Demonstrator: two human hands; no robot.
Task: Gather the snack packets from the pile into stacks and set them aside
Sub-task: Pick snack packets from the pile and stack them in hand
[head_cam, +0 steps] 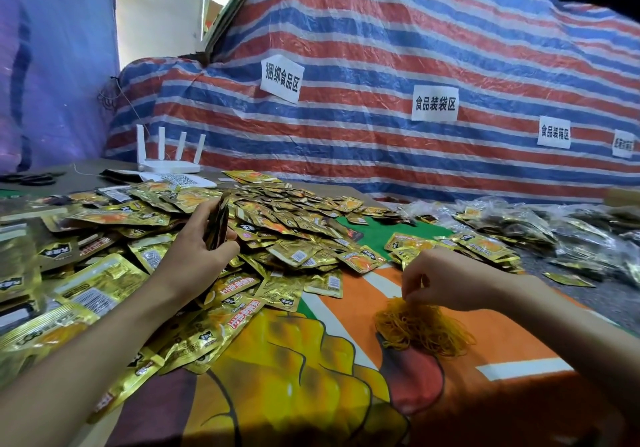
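I have the left hand (204, 238) curled round a stack (219, 225) of gold snack packets, thumb on the near face and fingers behind; the stack stands on edge, its long axis close to upright and leaning a little right, held just above the pile (294, 228). The right hand (440, 282) hangs over the heap of yellow rubber bands (420, 327) on the orange printed sheet (346, 394), fingers bunched and pinching what looks like one rubber band (421, 277) lifted from the heap; I cannot tell if more than one strand came up.

What the next move turns on, as I judge it: the stack lies to the left of the right hand and farther off, well apart from it, so the band has to travel left and away, or the stack come right. The right hand is the nearer to the bands, the left the only one on packets.

Counts: one stack in hand, one heap of bands; the loose packets in the pile are far too many to count. At the far right lie clear bags (571, 235) of packets, number unclear.
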